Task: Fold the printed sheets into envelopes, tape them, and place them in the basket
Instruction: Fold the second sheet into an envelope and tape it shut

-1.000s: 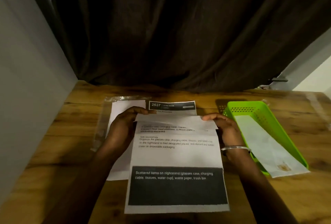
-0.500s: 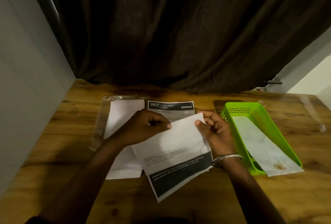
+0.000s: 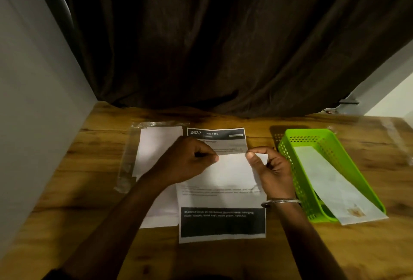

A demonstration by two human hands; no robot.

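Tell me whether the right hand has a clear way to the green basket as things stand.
Probably yes. The right hand sits just beside the green basket with nothing visible between them, though it pinches the printed sheet and would need to let go or carry it along.

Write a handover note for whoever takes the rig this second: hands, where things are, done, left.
Hands: the left hand and right hand both pinch the top of the folded-over flap of the printed sheet, which lies on the table.
Things: a second printed sheet lies flat behind it, with white sheets to its left.
Done: one envelope lies in the green basket, its near end over the rim.
Left: finish folding this sheet, tape it and put it in the basket, then do the others.
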